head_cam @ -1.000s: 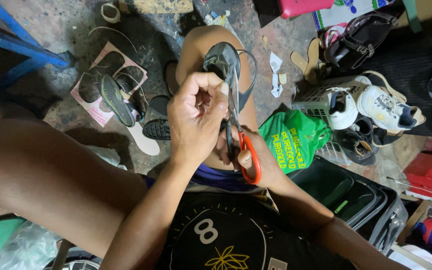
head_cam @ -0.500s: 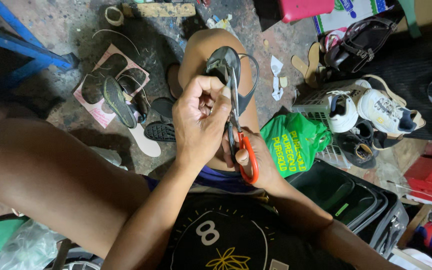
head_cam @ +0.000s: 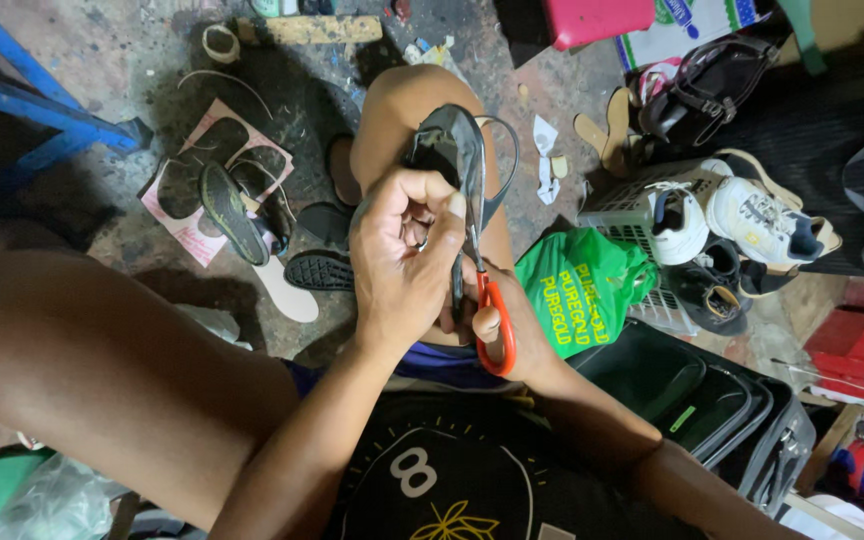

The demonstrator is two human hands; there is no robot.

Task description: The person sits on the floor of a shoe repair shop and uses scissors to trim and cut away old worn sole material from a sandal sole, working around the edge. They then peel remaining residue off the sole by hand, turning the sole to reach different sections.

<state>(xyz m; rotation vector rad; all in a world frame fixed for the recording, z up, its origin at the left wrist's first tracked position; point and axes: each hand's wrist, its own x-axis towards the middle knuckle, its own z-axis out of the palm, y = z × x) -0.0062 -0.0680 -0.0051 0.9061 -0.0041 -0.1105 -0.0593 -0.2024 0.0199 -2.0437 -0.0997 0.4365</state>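
Over the raised knee (head_cam: 402, 110), the left hand (head_cam: 402, 265) grips a dark shoe sole (head_cam: 444, 150) while the right hand (head_cam: 512, 335), fingers through orange-handled scissors (head_cam: 487, 300), cuts its edge.

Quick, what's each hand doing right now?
Left hand: closed, gripping the dark sole piece over the knee.
Right hand: closed on the orange-handled scissors, blades along the sole piece's edge.

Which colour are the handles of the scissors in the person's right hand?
Orange-red; the scissors' handles show best in the head view, around the right hand.
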